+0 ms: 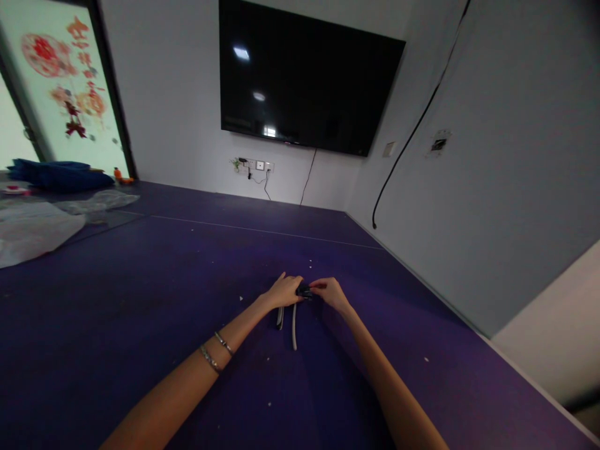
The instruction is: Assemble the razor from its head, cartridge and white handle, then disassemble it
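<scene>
A small dark, crumpled-looking bundle (304,291) is between my two hands, low over the purple surface; its exact kind cannot be made out. My left hand (284,291), with two bracelets on the forearm, has its fingers closed on the bundle's left side. From the right, my right hand (330,292) pinches at the bundle's edge with thumb and forefinger. Below my left hand a thin pale strip (294,328) extends toward me. Beside it lies a shorter pale and dark strip (280,317), its upper end hidden by the hand.
Small white scraps (269,404) dot the purple surface (210,262). Clear plastic sheeting (37,228) and a folded blue cloth (65,175) lie at the left. A television (309,75) hangs on the far wall. A black cable (412,134) dangles along the right wall.
</scene>
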`<state>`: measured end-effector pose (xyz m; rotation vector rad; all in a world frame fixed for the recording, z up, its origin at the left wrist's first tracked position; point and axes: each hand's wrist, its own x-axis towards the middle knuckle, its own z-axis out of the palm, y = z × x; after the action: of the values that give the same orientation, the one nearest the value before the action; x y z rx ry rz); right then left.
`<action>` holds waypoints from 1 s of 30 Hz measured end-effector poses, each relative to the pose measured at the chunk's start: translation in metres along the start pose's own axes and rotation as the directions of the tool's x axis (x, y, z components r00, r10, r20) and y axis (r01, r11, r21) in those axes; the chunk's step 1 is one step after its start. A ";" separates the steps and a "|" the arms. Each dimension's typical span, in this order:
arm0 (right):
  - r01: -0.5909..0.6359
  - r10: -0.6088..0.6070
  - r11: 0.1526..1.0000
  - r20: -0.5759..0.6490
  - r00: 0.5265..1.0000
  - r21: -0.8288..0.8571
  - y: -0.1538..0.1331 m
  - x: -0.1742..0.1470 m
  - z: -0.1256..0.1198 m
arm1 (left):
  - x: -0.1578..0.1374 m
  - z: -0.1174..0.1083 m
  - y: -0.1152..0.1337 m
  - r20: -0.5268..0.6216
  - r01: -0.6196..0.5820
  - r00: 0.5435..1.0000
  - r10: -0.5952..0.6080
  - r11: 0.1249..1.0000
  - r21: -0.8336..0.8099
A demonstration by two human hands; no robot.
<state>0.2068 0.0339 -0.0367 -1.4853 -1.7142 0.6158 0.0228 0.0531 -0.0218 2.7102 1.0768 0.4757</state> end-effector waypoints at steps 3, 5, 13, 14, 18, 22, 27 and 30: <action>0.005 -0.005 1.000 -0.005 1.000 -0.004 0.004 0.001 0.003 | 0.000 0.002 -0.001 0.001 0.005 1.000 -0.005 1.000 0.001; 0.013 -0.013 1.000 -0.013 1.000 -0.003 0.007 0.002 0.005 | 0.000 0.003 -0.001 0.001 0.004 1.000 -0.004 1.000 0.002; 0.005 -0.004 0.999 -0.031 1.000 0.039 0.018 0.006 0.008 | -0.001 0.003 0.000 -0.002 0.015 1.000 -0.015 1.000 0.028; 0.003 -0.002 0.999 -0.032 1.000 0.047 0.019 0.006 0.008 | -0.001 0.003 0.000 -0.003 0.014 1.000 -0.014 1.000 0.025; 0.020 -0.019 0.999 -0.026 0.999 0.046 0.021 0.006 0.009 | -0.001 0.004 0.000 -0.015 0.008 1.000 -0.008 1.000 0.012; 0.037 -0.037 0.999 -0.022 0.999 0.012 0.019 0.004 0.009 | -0.001 0.004 0.000 -0.004 0.014 1.000 -0.014 1.000 0.014; 0.087 -0.093 0.987 -0.038 0.995 -0.137 0.014 0.002 0.006 | -0.001 0.003 0.001 -0.002 0.014 1.000 -0.014 1.000 0.023; 0.093 -0.101 0.980 -0.037 0.994 -0.174 0.012 0.000 0.005 | 0.000 0.004 0.000 -0.008 0.012 1.000 -0.012 1.000 0.019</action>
<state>0.2102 0.0368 -0.0485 -1.5107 -1.8302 0.3875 0.0239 0.0528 -0.0256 2.7193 1.1044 0.4772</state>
